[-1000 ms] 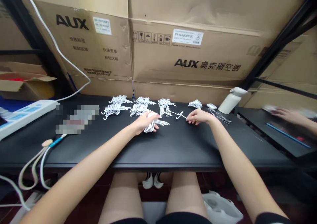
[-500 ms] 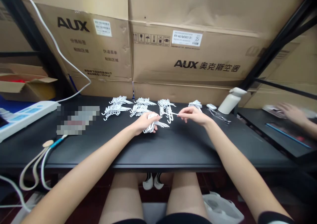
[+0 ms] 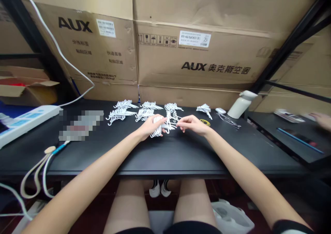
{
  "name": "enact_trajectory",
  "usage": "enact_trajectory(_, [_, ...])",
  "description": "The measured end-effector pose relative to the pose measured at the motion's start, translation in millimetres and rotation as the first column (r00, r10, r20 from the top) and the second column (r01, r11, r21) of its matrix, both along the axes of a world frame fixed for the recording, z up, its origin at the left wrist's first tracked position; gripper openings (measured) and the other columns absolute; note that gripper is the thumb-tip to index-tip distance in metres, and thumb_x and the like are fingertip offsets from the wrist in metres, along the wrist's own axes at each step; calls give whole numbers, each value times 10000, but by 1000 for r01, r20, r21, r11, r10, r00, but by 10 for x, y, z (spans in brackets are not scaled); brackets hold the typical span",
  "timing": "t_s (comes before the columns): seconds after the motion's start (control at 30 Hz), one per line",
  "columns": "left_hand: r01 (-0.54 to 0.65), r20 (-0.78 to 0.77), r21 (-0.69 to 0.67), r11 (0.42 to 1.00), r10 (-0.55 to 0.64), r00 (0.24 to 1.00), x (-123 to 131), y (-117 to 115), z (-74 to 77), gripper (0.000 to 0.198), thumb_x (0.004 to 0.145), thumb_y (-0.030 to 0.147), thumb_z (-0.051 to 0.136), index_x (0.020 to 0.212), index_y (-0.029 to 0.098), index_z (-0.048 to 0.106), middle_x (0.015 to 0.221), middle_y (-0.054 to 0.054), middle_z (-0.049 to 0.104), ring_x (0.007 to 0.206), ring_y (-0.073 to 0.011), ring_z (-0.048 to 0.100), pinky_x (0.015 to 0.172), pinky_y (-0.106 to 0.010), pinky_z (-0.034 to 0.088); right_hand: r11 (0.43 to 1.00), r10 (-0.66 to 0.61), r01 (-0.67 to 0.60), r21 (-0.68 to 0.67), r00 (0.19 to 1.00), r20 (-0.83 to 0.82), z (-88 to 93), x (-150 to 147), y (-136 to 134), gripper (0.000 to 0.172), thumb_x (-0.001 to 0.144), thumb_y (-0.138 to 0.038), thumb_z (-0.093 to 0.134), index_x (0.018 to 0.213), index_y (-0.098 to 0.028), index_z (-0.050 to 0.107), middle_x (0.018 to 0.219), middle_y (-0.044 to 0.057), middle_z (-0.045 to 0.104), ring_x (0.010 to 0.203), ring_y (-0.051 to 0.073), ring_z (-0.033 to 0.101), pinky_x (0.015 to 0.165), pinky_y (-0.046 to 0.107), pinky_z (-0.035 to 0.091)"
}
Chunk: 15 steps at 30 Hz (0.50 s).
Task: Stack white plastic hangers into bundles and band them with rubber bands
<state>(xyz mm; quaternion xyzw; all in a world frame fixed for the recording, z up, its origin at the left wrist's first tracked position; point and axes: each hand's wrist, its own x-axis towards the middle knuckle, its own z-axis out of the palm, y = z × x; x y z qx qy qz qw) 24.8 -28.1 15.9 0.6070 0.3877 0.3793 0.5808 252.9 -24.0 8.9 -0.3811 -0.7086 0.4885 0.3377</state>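
Observation:
My left hand (image 3: 150,126) is closed round a bundle of white hooks (image 3: 156,131), their thin stems pointing right. Close to its right, my right hand (image 3: 190,125) pinches the thin end of one white hook (image 3: 169,127), whose curved part lies against the bundle. Behind the hands, white hooks lie on the black table in several piles: a left pile (image 3: 118,115), a middle pile (image 3: 144,115) partly covered by my left hand, and another pile (image 3: 173,107) just beyond the fingers. A smaller pile (image 3: 204,110) sits farther right.
Near the back right are a white bottle (image 3: 241,105) and a white cable (image 3: 229,119). A yellow ring mark (image 3: 205,122) shows beside my right wrist. A power strip (image 3: 31,123) and a strap (image 3: 38,172) lie left. Another person's hand (image 3: 322,119) is at far right.
My right hand has moved left with the hook, bringing it against the bundle in my left hand. The right pile and yellow mark are now uncovered. The other person's hand has shifted right.

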Motion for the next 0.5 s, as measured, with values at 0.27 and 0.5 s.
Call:
enact_trajectory(0.27, [-38, -47, 84, 996, 42, 998, -4, 16, -60, 364, 761, 508, 648, 868, 183, 526, 652, -17, 646, 628, -209, 677, 465, -297, 548, 995, -25, 24, 98, 1000, 11, -31, -121, -62, 257, 775, -390, 660, 783, -136, 697, 632, 16, 630, 578, 122, 561, 613, 269, 496])
enact_trajectory(0.5, [-44, -48, 27, 999, 45, 998, -5, 32, -111, 400, 752, 526, 649, 921, 183, 528, 707, -46, 681, 714, -255, 706, 508, -322, 565, 962, -68, 43, 268, 994, 83, -60, -139, -86, 228, 822, -352, 614, 806, -141, 699, 675, 25, 644, 624, 139, 573, 645, 268, 472])
